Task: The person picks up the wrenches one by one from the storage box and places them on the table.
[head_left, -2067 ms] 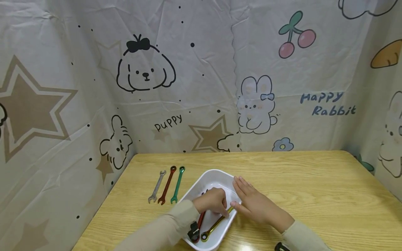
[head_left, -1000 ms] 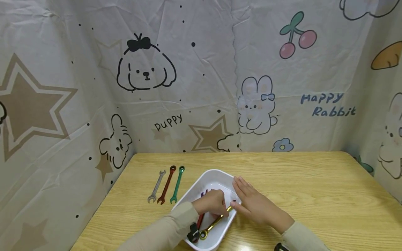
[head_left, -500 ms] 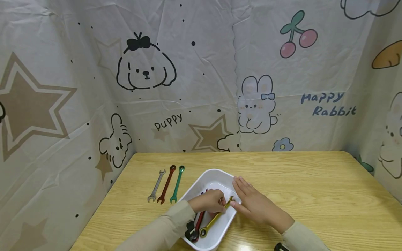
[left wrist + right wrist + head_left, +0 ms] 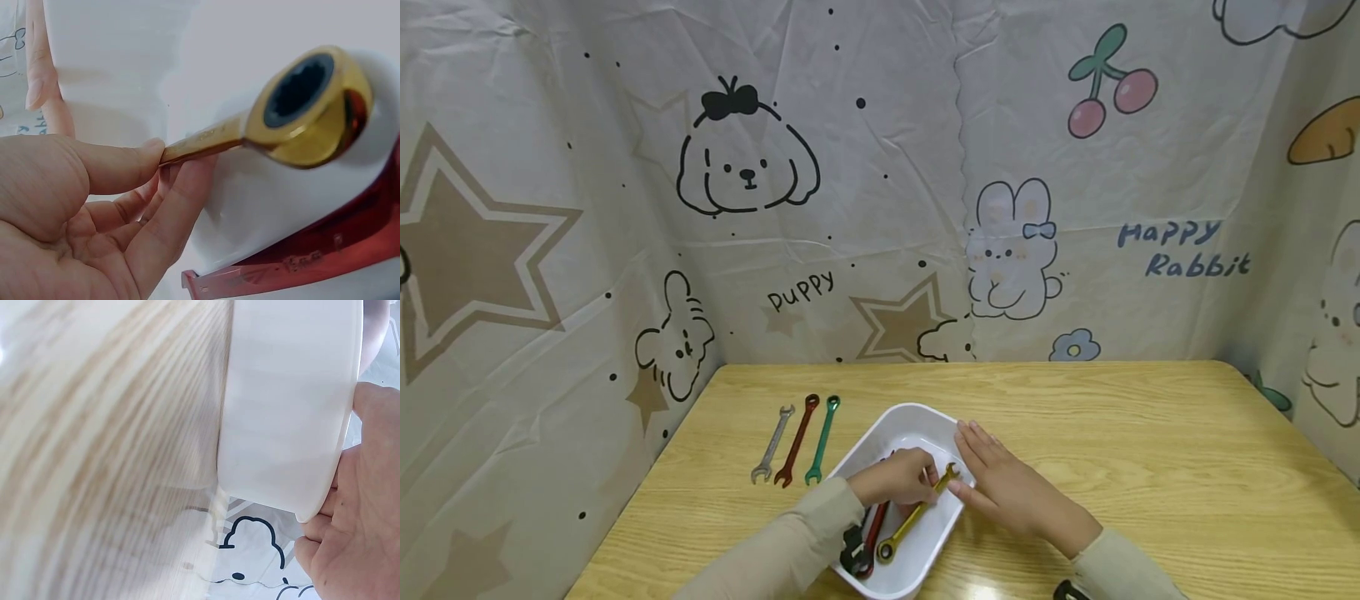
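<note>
My left hand (image 4: 901,481) reaches into a white plastic tray (image 4: 916,408) and pinches a gold ratcheting combination wrench (image 4: 912,525) by its shaft, between thumb and fingers. Its ring end (image 4: 312,147) faces the left wrist camera; the open end points toward the tray's far right wall. A red wrench (image 4: 875,533) lies in the tray to the left of the gold one, partly hidden by my left hand. My right hand (image 4: 1011,490) lies along the tray's right rim, fingers extended, with thumb and fingertips touching the edge (image 4: 353,419).
On the wooden table (image 4: 1120,433), left of the tray, a silver wrench (image 4: 772,444), a dark red wrench (image 4: 797,442) and a green wrench (image 4: 822,442) lie side by side. Printed cloth (image 4: 880,167) hangs behind the table and along both sides.
The gold wrench has shifted slightly, and its open end now shows beyond my left fingers. My left hand has moved a little left. My right hand stays on the rim.
</note>
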The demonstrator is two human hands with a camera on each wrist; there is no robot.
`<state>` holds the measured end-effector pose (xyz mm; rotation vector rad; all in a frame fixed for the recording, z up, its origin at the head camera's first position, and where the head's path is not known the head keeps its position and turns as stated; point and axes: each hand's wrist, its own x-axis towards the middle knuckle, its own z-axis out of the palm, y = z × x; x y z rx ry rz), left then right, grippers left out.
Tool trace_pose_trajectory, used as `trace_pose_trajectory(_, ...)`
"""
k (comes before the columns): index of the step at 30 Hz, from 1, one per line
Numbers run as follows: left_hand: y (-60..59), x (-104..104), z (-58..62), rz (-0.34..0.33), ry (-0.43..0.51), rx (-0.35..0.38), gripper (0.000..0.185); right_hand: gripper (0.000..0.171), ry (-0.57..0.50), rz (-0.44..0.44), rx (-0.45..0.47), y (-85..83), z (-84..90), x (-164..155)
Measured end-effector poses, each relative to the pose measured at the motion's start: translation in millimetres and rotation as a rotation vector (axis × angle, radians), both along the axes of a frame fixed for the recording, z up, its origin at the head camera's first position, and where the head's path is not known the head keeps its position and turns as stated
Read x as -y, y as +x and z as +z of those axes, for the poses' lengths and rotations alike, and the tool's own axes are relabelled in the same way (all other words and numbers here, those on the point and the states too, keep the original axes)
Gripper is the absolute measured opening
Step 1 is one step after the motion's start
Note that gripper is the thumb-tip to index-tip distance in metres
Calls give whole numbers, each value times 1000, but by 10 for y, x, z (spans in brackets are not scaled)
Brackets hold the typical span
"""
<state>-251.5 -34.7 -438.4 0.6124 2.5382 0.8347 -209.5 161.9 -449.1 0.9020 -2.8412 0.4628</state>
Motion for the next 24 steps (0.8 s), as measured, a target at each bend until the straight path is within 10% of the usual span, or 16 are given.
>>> trace_pose_trajectory(24, -170, 520, 522, 91, 156, 57, 6, 72, -3, -12, 8, 4, 21, 41)
